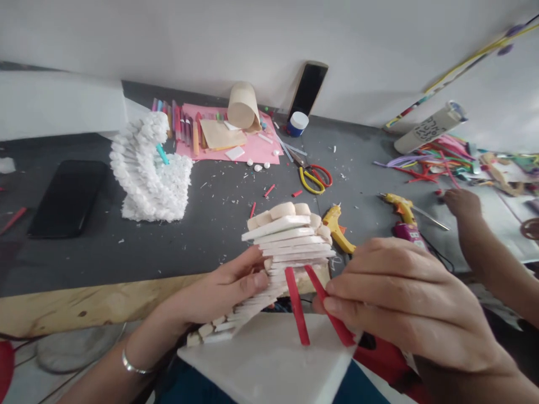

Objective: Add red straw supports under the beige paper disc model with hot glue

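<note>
A curved model of stacked craft sticks (pixel 290 238), its edges white and its ends pale wood, rises from a white foam-like board (pixel 252 359) over my lap. My left hand (pixel 236 283) is closed around the model's left side, thumb toward me. Between the thumb and fingers of my right hand (pixel 404 297) is a red strip (pixel 340 328), its upper end touching the underside of the stacked sticks. A second red strip (pixel 297 306) stands beside it, leaning from the sticks down to the board.
Behind lie scissors (pixel 314 175), a yellow glue gun (pixel 334 227) and red scraps. A white textured model (pixel 147 174) and a phone (pixel 69 196) are at left. Another person's hand (pixel 463 205) reaches in at right, near a second glue gun (pixel 400 207) and pipe cleaners (pixel 429 160).
</note>
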`<state>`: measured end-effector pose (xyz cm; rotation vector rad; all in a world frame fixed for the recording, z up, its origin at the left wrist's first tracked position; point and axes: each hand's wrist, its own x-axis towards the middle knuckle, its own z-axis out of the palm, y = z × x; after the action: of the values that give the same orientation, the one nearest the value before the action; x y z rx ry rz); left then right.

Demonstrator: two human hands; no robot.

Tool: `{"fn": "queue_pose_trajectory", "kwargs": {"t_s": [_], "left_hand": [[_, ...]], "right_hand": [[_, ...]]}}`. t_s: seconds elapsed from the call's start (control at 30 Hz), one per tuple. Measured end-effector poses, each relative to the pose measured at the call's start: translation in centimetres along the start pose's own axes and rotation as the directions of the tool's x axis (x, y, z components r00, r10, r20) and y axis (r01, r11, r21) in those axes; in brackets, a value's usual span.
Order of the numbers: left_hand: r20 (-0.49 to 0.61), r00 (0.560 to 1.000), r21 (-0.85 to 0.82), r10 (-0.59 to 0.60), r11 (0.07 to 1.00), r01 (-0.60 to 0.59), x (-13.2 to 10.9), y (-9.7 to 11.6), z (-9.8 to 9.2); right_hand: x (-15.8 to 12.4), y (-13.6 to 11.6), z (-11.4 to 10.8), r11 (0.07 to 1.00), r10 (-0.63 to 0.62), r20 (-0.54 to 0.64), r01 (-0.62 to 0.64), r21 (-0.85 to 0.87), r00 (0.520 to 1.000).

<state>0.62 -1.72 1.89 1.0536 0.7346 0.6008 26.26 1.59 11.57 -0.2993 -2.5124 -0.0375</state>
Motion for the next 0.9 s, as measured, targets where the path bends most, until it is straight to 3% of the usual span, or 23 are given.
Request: {"fn": "queue_pose_trajectory", "kwargs": {"t_s": [0.37,0.67,0.9], "left_hand": [[-0.036,0.999,-0.013,-0.013,1.0,0.013,0.0,1.2,0.5],[-0.021,1.0,0.015,0.016,1.0,-0.016,0.0,0.6,0.3],[0.008,1.0,0.021,0.022,1.0,-0.022,-0.1,0.5,0.2]], "right_hand": [[0.2,-0.1,-0.1,1.0,-0.007,0.003,0.007,0.025,1.0],[0.3,0.2,-0.3,0.996,-0.092,0.047,0.091,0.018,0.995],[0.4,0.1,-0.2,0.996,-0.078,0.031,0.076,0.052,0.996]]}}
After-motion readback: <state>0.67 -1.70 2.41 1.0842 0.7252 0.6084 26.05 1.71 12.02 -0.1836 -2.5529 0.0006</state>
